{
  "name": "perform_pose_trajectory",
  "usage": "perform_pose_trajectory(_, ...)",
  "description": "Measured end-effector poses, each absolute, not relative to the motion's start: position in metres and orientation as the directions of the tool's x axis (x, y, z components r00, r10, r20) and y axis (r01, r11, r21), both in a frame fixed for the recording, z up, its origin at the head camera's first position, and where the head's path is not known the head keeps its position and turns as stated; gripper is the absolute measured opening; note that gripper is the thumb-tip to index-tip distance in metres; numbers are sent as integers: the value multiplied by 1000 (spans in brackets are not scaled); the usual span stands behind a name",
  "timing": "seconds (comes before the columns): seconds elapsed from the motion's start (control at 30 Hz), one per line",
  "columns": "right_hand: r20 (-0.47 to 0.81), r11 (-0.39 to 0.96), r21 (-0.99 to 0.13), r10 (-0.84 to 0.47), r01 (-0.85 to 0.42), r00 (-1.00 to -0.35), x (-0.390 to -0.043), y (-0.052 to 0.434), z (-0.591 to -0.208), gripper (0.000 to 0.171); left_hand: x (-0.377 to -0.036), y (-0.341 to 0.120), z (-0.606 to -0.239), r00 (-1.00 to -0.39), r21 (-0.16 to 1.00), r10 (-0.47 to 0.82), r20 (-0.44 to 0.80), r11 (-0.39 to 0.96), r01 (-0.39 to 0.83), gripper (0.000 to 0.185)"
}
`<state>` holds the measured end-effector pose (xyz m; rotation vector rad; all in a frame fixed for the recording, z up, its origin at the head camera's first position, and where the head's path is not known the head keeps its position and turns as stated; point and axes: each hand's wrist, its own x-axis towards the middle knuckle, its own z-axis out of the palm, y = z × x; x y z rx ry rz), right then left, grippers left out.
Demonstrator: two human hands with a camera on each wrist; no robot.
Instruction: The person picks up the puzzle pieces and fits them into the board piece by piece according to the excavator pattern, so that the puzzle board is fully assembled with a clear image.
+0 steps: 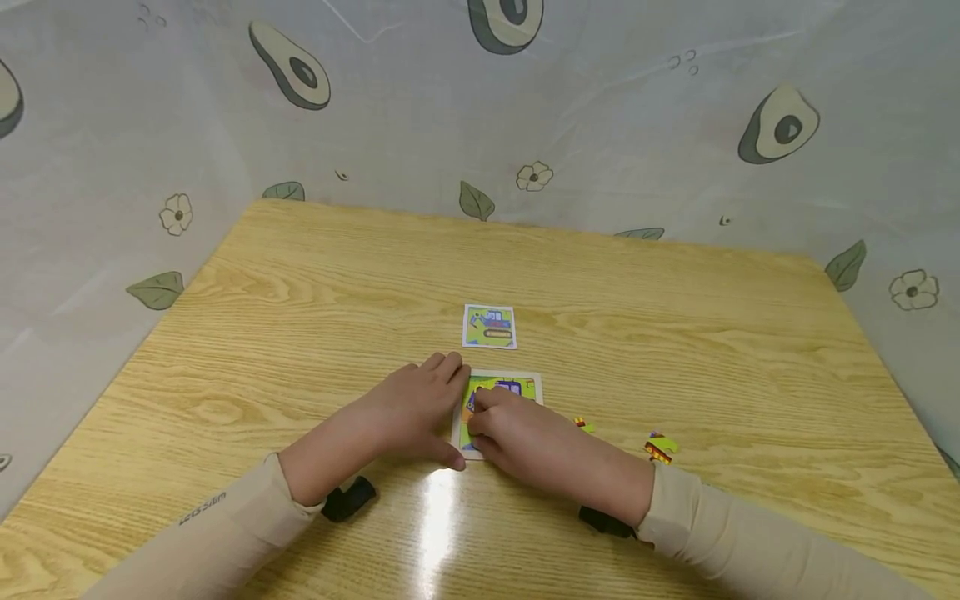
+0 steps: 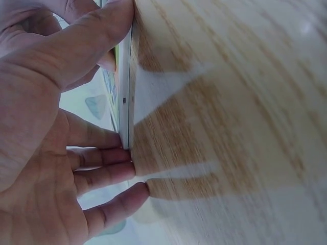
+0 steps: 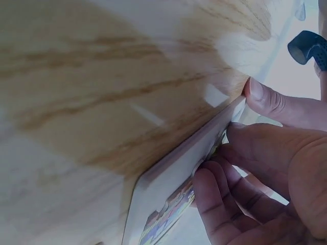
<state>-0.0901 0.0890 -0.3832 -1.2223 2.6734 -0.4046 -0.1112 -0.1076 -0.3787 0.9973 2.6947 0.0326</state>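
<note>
A square puzzle board (image 1: 528, 384) with a white rim and a green vehicle picture lies on the wooden table (image 1: 300, 317). My left hand (image 1: 417, 410) holds the board's left side, thumb at the near corner and fingertips at the far corner. The left wrist view shows the board's thin edge (image 2: 127, 97) between the thumb and the fingers (image 2: 104, 172). My right hand (image 1: 519, 435) lies over the board, bent fingers (image 3: 217, 204) pressing on the picture pieces (image 3: 171, 217). What is under them is hidden.
A small picture card (image 1: 490, 326) of the same vehicle lies just beyond the board. Two loose puzzle pieces (image 1: 660, 447) (image 1: 584, 426) sit to the right of my right hand. A patterned curtain (image 1: 600, 125) surrounds the table's far and side edges.
</note>
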Motion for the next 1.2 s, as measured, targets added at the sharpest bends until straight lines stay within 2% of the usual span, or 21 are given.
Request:
perform_pose_trajectory(0.27,-14,604,-299,-777,-739,-629,-90,93,-387,9,-110,-108,-380,-729,130,643,-234,764,632,108)
perform_pose_trajectory(0.47,-37,530,-406,-823,-745,-566,-98,114,-380,17,-111,-107,-383,-726,142,642,-245,765,629,110)
perform_pose_trajectory(0.57,-37,548,-431,-804,-717,-593,-103,130,-368,22,-111,-107,-382,-730,142,638,-244,768,624,113)
perform_pose_trajectory(0.7,-74,658,-393,-719,-643,-691,-107,157,-355,25,-111,-108,-382,-735,140,633,-244,773,619,116)
perform_pose_trajectory(0.8,-114,714,-364,-671,-598,-733,-105,177,-354,27,-111,-108,-381,-734,142,632,-249,774,618,117)
perform_pose_trajectory(1.03,-160,718,-374,-674,-587,-721,-99,206,-366,31,-111,-110,-380,-736,156,628,-251,777,610,117)
perform_pose_trajectory(1.2,-113,714,-340,-677,-612,-727,-93,212,-375,31,-110,-110,-380,-734,162,630,-254,775,610,116)
